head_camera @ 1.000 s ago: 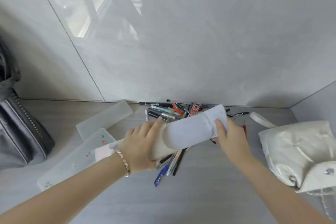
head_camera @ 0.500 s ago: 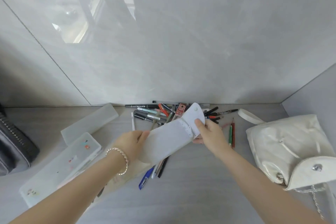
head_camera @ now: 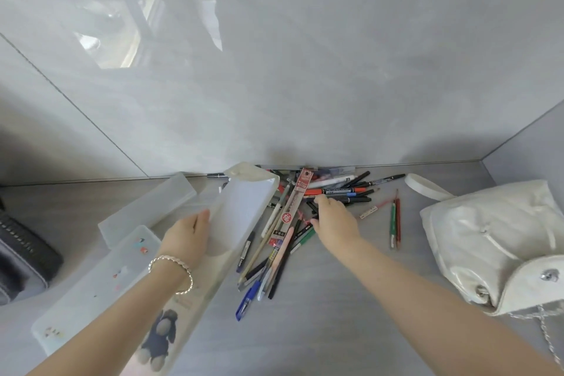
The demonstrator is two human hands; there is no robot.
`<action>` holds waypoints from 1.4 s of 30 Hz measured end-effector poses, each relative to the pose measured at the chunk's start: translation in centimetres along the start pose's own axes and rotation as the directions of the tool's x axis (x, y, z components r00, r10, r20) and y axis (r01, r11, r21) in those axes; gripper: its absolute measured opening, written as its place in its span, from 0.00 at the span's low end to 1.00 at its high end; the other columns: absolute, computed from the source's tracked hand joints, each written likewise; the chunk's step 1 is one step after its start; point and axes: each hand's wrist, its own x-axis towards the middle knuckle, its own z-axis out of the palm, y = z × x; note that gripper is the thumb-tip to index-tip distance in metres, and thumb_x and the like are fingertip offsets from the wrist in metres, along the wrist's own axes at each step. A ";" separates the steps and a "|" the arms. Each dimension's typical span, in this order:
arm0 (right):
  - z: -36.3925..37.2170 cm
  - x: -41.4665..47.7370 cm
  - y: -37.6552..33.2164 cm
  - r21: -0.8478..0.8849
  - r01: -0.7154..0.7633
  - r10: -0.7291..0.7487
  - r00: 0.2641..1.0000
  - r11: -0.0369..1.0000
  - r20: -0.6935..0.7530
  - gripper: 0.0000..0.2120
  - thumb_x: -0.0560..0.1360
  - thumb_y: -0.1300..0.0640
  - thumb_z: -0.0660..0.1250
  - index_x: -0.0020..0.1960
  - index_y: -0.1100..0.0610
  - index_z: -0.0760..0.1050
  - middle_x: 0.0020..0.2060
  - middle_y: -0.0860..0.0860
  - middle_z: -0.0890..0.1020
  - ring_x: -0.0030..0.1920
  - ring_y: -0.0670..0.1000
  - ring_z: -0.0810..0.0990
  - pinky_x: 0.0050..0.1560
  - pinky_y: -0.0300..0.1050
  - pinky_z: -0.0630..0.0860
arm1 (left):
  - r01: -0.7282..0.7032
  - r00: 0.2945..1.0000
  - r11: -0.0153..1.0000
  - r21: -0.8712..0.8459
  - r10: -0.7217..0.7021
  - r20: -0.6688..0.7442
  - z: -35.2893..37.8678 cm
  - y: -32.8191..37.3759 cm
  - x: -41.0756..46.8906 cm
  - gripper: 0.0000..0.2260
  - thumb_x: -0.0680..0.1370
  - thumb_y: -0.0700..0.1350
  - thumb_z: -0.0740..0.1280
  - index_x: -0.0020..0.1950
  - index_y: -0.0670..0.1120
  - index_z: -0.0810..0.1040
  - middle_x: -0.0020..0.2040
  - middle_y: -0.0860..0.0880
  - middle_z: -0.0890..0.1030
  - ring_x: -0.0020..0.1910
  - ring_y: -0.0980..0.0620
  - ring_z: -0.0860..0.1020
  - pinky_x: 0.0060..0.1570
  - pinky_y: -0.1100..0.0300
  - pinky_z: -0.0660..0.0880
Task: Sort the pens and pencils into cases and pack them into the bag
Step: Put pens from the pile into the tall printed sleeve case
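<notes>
L hand [head_camera: 186,238] grips the long soft case [head_camera: 238,210] mid-body: thumb on its top face, other fingers hidden under it. Case is tilted, flap end up by the wall w/ flap open, printed end down near the view's bottom edge. R hand [head_camera: 335,218] is palm-down on the pens [head_camera: 283,256], fingertips [head_camera: 319,199] touching dark pens at the pile's far side, thumb on nearer ones. Can't tell if those fingers pinch a pen or just rest on them. Pile lies on the table [head_camera: 335,330] against the wall, just right of the case, w/ some pens running under the case's edge. Red refill pack [head_camera: 294,204] lies on top of the pile, btwn case and R hand. Blue pen [head_camera: 245,302] is at the pile's near end. Two pencils [head_camera: 395,223], green + red, lie side by side apart from the pile, btwn it and the bag [head_camera: 488,238]. Bag is white, on the table at right. Left of the held case are the plain case [head_camera: 146,207] and sticker case [head_camera: 91,284], both frosted, lying flat. Dark bag [head_camera: 21,253] at left edge. Bracelet [head_camera: 171,272] on L wrist.
</notes>
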 end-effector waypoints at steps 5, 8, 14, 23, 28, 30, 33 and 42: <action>0.1 0.5 -0.3 0.052 -0.079 0.075 0.994 0.996 0.074 0.17 0.75 0.66 0.61 0.63 0.61 0.67 0.59 0.58 0.74 0.57 0.59 0.75 0.54 0.50 0.73 | 0.039 0.999 0.999 -0.017 -0.039 -0.004 -0.6 -1.5 0.2 0.22 0.80 0.51 0.53 0.27 0.44 0.61 0.25 0.49 0.66 0.26 0.49 0.65 0.28 0.58 0.60; 0.1 -0.4 0.7 0.064 -0.092 0.084 0.990 0.994 0.117 0.10 0.75 0.66 0.59 0.55 0.62 0.70 0.54 0.59 0.76 0.51 0.58 0.75 0.46 0.46 0.70 | 0.061 0.998 0.998 -0.016 -0.061 0.011 -0.8 -2.4 0.5 0.22 0.80 0.52 0.53 0.28 0.45 0.61 0.25 0.49 0.66 0.26 0.49 0.66 0.30 0.58 0.61; 1.9 -2.4 1.1 0.088 -0.154 0.143 0.983 0.984 0.119 0.19 0.74 0.70 0.57 0.64 0.61 0.68 0.58 0.59 0.73 0.57 0.58 0.73 0.57 0.48 0.70 | 0.065 0.997 0.998 0.007 -0.065 0.044 0.0 -2.6 -0.1 0.22 0.80 0.52 0.53 0.28 0.44 0.63 0.25 0.49 0.67 0.26 0.51 0.67 0.27 0.59 0.60; 4.4 -3.8 -4.9 0.160 -0.201 0.193 0.979 0.967 0.061 0.13 0.77 0.51 0.60 0.53 0.60 0.74 0.50 0.55 0.80 0.50 0.55 0.79 0.45 0.45 0.74 | 0.039 0.998 0.999 -0.007 -0.039 0.048 -0.2 -2.9 -0.8 0.22 0.81 0.51 0.52 0.28 0.45 0.63 0.26 0.49 0.68 0.27 0.51 0.67 0.28 0.59 0.61; 5.1 -3.1 -6.8 0.196 -0.284 0.262 0.956 0.939 0.128 0.15 0.76 0.50 0.62 0.53 0.62 0.73 0.49 0.57 0.81 0.49 0.57 0.80 0.39 0.43 0.72 | 0.043 0.998 0.999 -0.001 -0.043 0.054 -0.3 -3.4 -0.8 0.21 0.81 0.52 0.52 0.29 0.45 0.62 0.25 0.49 0.67 0.26 0.51 0.66 0.27 0.58 0.60; 5.0 -2.8 -6.9 0.164 -0.316 0.289 0.942 0.934 0.168 0.14 0.75 0.50 0.62 0.51 0.61 0.75 0.48 0.57 0.82 0.49 0.57 0.80 0.39 0.42 0.71 | 0.047 0.997 0.999 0.012 -0.048 0.062 -0.2 -3.4 -0.9 0.22 0.81 0.52 0.52 0.29 0.45 0.63 0.26 0.49 0.67 0.27 0.51 0.66 0.27 0.59 0.60; 4.6 -2.6 -6.4 0.241 -0.376 0.319 0.916 0.895 0.242 0.13 0.74 0.49 0.64 0.44 0.59 0.76 0.41 0.55 0.82 0.43 0.56 0.80 0.38 0.41 0.70 | 0.053 0.996 0.999 0.011 -0.053 0.070 0.0 -3.2 -1.1 0.22 0.81 0.52 0.52 0.28 0.45 0.63 0.26 0.49 0.67 0.27 0.51 0.67 0.28 0.59 0.61; 2.6 -3.4 -6.2 0.632 -0.186 0.102 0.981 0.752 0.166 0.12 0.81 0.55 0.52 0.61 0.60 0.67 0.36 0.45 0.73 0.25 0.42 0.71 0.20 0.31 0.67 | 0.102 0.994 0.994 -0.043 -0.101 0.043 -0.7 -3.9 -0.8 0.21 0.81 0.51 0.52 0.29 0.45 0.59 0.26 0.49 0.64 0.26 0.50 0.63 0.28 0.57 0.58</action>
